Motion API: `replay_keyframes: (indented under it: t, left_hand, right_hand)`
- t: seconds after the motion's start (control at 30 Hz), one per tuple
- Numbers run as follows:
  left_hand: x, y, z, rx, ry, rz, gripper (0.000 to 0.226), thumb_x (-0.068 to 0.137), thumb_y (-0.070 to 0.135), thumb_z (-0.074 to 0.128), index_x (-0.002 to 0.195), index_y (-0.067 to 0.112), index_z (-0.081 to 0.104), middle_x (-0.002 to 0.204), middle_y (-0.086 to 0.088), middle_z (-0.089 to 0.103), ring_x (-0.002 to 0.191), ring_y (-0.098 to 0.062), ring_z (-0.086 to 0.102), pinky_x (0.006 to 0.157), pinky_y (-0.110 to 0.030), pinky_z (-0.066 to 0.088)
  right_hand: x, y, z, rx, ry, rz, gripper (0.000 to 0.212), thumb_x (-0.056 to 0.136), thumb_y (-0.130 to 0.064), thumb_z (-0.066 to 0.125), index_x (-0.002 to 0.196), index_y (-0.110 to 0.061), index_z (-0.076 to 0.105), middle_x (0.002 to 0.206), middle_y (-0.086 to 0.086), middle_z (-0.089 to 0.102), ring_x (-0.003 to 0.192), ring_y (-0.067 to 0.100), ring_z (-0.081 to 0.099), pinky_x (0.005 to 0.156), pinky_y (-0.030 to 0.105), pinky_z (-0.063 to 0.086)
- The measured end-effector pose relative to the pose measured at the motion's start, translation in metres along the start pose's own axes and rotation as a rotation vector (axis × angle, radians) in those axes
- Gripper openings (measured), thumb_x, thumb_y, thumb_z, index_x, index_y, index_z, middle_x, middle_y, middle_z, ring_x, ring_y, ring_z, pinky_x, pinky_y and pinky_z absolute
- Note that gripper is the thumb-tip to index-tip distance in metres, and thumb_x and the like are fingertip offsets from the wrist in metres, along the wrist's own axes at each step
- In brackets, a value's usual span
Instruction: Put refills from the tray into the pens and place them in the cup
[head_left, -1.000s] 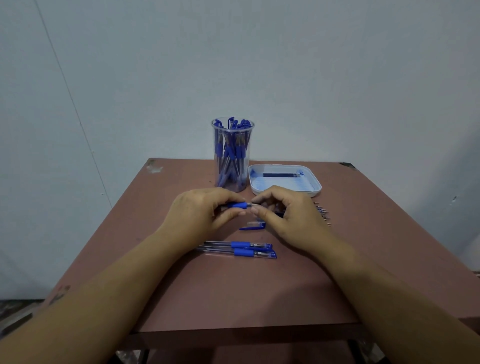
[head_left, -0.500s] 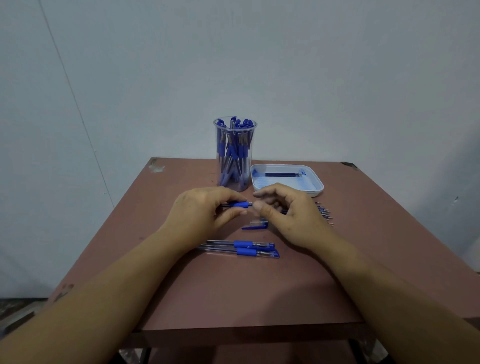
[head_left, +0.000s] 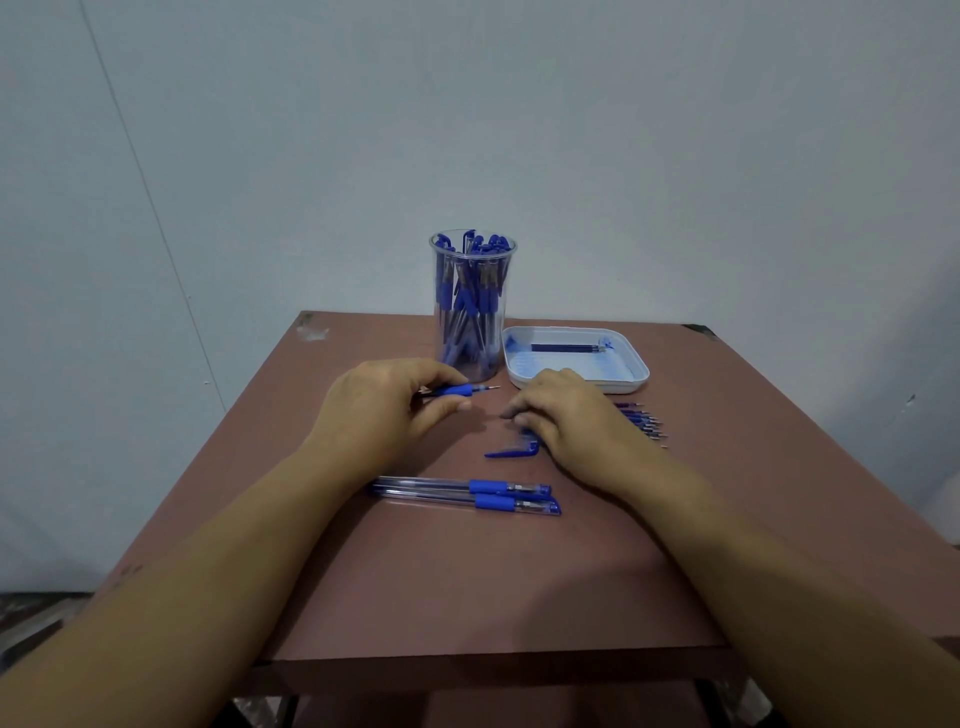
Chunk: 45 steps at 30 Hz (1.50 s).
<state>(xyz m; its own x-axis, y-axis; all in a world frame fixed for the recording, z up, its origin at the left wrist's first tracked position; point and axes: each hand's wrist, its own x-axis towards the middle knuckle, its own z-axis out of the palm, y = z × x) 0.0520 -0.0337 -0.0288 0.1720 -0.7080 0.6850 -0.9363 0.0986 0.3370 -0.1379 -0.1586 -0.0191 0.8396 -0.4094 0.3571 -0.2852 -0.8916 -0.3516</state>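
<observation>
My left hand (head_left: 387, 415) grips a pen (head_left: 460, 391) with a blue grip, its bare tip pointing right. My right hand (head_left: 563, 415) lies palm down on the table just right of that tip, fingers curved over a blue pen cap (head_left: 511, 452); whether it holds anything is hidden. A clear cup (head_left: 472, 306) packed with several blue pens stands behind my left hand. The white tray (head_left: 636, 371) beside it holds one dark refill (head_left: 563, 347). Two capped pens (head_left: 467, 494) lie side by side near me.
Several loose refills (head_left: 644, 423) lie in a row on the brown table (head_left: 467, 582) to the right of my right hand. A pale wall stands behind the table. The table's front edge is close below my forearms.
My right hand has let go of the pen's tip end and dropped down to the table over the blue cap. My left hand still holds the pen.
</observation>
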Motion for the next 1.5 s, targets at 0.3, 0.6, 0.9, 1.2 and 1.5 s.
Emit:
replay_keyframes:
  t: [0.3,0.6,0.9,1.2,1.5]
  left_hand:
    - [0.001,-0.001,-0.003,0.035,0.002,0.002,0.032,0.08,0.054,0.062,0.099,0.032,0.075,0.087,0.012,0.074,0.072,-0.009,0.064,0.062,-0.024,0.047]
    - [0.0,0.0,-0.005,0.048,-0.018,-0.025,0.022,0.082,0.044,0.074,0.1,0.032,0.075,0.087,0.013,0.073,0.072,-0.007,0.062,0.062,-0.021,0.043]
    - [-0.001,0.003,-0.002,0.035,-0.036,0.004,0.029,0.081,0.054,0.063,0.099,0.034,0.074,0.085,0.015,0.072,0.071,-0.005,0.063,0.062,-0.023,0.05]
    - [-0.002,0.011,0.003,0.013,-0.08,0.069,0.03,0.083,0.056,0.064,0.1,0.034,0.074,0.086,0.016,0.072,0.068,0.003,0.056,0.062,-0.008,0.037]
    - [-0.002,0.014,0.005,0.033,-0.133,0.082,0.025,0.082,0.046,0.071,0.104,0.034,0.074,0.09,0.017,0.072,0.071,0.002,0.057,0.064,-0.014,0.043]
  right_hand:
    - [0.007,-0.007,0.0,-0.021,-0.104,-0.025,0.023,0.096,-0.017,0.057,0.114,-0.026,0.069,0.093,-0.018,0.06,0.098,0.003,0.038,0.091,0.027,0.038]
    - [-0.014,-0.007,-0.01,-0.068,-0.096,0.019,0.012,0.087,-0.042,0.067,0.096,-0.036,0.071,0.094,-0.018,0.052,0.097,0.005,0.038,0.095,0.033,0.036]
    - [-0.015,-0.008,-0.01,0.109,0.129,0.033,0.013,0.084,-0.041,0.07,0.092,-0.032,0.066,0.09,-0.016,0.057,0.092,0.0,0.049,0.077,0.017,0.038]
    - [-0.008,-0.011,-0.005,0.289,0.179,0.06,0.009,0.09,-0.021,0.067,0.098,-0.023,0.071,0.087,-0.013,0.068,0.079,0.0,0.061,0.069,0.012,0.047]
    - [-0.011,-0.006,-0.009,0.2,0.144,0.017,0.018,0.086,-0.028,0.071,0.103,-0.032,0.07,0.09,-0.025,0.061,0.092,-0.003,0.054,0.076,0.006,0.038]
